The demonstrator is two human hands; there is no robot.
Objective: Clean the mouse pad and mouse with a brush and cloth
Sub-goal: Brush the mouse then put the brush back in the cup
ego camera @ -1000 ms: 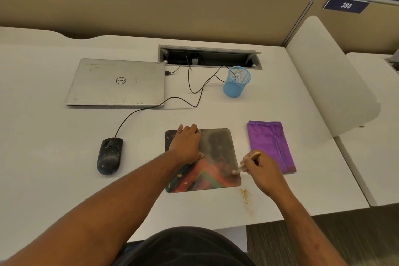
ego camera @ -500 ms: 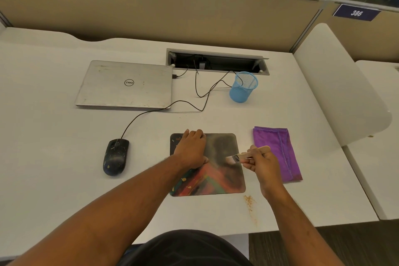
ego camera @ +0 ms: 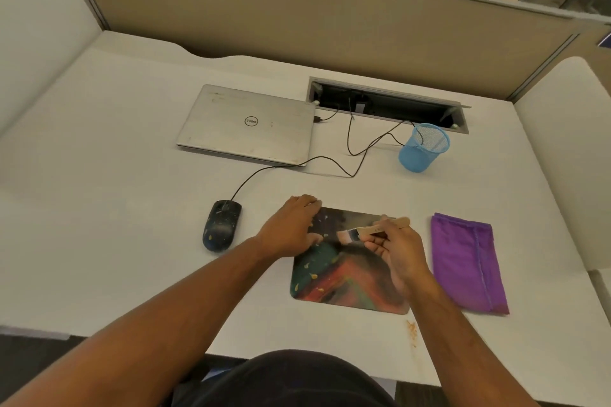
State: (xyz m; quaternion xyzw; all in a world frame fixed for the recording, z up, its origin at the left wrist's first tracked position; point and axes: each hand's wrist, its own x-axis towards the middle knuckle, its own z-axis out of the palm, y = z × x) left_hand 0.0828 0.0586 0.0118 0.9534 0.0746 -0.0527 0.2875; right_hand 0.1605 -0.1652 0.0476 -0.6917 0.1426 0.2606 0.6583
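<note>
Right hand (ego camera: 395,251) clamps the brush (ego camera: 370,231), fingers wrapped on the wooden handle, bristles pointing left and touching the pad (ego camera: 347,277) near its middle, just right of the left thumb. A second ago the bristles were down at the pad's near right corner; half a second ago at mid right edge. So the brush has travelled back up and inward, which reads as the start of another sweep, not the end of brushing.

Left hand (ego camera: 292,228) lies flat, fingers spread and together-ish, pressing the pad's far left corner; it holds nothing, just pins the pad.

Crumbs (ego camera: 411,330) sit on the desk (ego camera: 99,241) just past the pad's near right corner, so some debris is already off. Yellow specks still dot the pad's left half, below the left palm. Brushing likely part done.

Mouse (ego camera: 222,225) is well left of the left hand, speckled, untouched. Cloth (ego camera: 468,261) lies folded just right of the right hand, unused.

Room: bare desk right of the bristles up to the cloth, and toward the near desk edge. Sweeping right risks pushing crumbs onto the cloth; toward the near edge looks freer.
</note>
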